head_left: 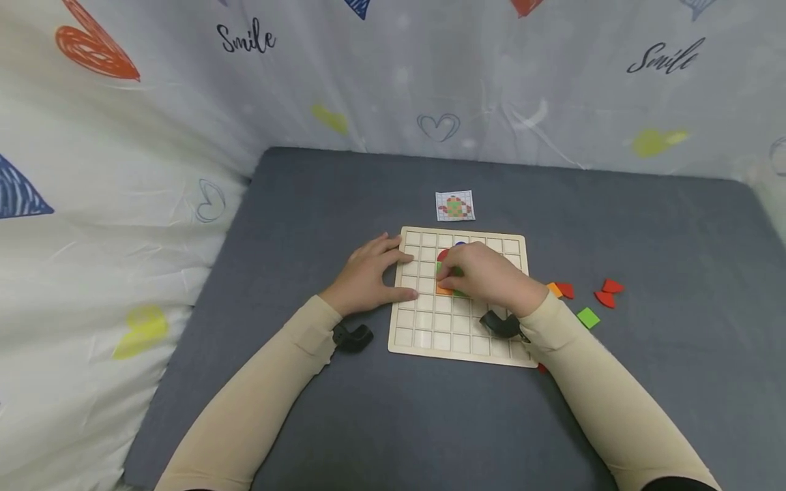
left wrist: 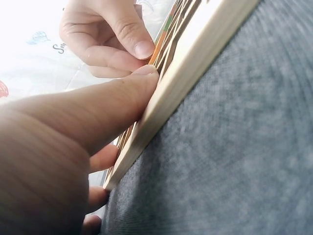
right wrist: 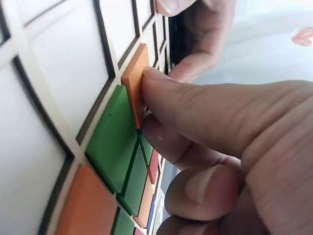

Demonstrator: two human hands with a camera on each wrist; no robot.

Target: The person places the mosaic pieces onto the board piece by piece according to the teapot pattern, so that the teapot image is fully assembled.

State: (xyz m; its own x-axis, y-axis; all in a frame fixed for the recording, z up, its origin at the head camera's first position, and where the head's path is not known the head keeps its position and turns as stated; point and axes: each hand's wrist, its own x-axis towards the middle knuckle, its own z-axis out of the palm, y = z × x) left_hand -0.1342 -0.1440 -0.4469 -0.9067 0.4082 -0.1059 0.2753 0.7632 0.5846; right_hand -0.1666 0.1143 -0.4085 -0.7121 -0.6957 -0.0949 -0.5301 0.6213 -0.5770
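Note:
A pale wooden grid board (head_left: 430, 341) lies flat on the dark grey table. My right hand (head_left: 491, 276) reaches over its middle, thumb and forefinger pinching an orange square tile (right wrist: 133, 81) that stands slightly proud of its cell. Beside that tile in the right wrist view sits a green tile (right wrist: 112, 139), with another orange tile (right wrist: 88, 205) past it. The right hand hides part of the coloured tiles in the head view. My left hand (head_left: 371, 273) rests on the board's left edge, thumb and fingers spread and fingertips on the rim.
Behind the board lies a small card (head_left: 455, 206) with a coloured grid pattern. To the right are several loose pieces, among them a green square (head_left: 588, 318) and red pieces (head_left: 604, 299). A printed curtain (head_left: 393, 88) hangs along the table's back edge.

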